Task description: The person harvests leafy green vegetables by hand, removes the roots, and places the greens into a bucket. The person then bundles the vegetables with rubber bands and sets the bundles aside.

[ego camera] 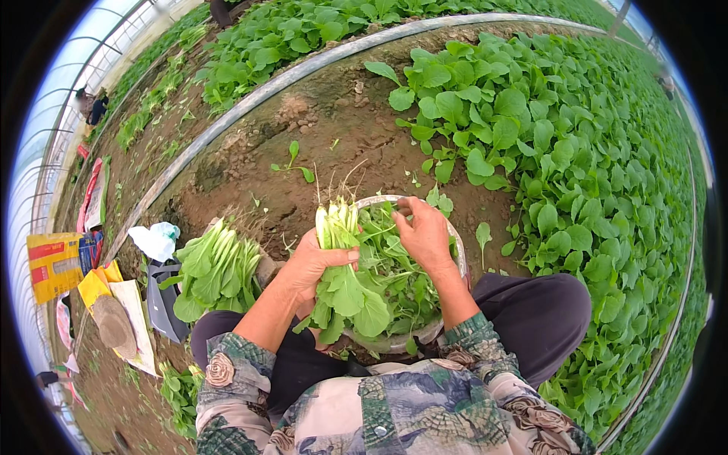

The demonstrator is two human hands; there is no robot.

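My left hand [310,264] grips a bunch of leafy greens [341,284] around the stems. Its pale stem ends and thin roots point away from me, while the leaves hang towards my lap. To its right, my right hand [425,236] is above a round tub [459,239], fingers bent and thumb near the fingertips. A thin stalk runs close to that thumb; whether the fingers pinch it cannot be made out. Loose leaves and stalks [412,301] fill much of the tub, which stands between my legs.
Left of me lies a pile of pulled greens [216,267] with roots on. Beyond it are a grey bag [162,301], a white plastic bag [155,240], a straw hat [114,324] and printed sacks [54,267]. Dense greens [591,199] grow at right. A long pipe [244,108] crosses the soil. Another person [94,107] is far left.
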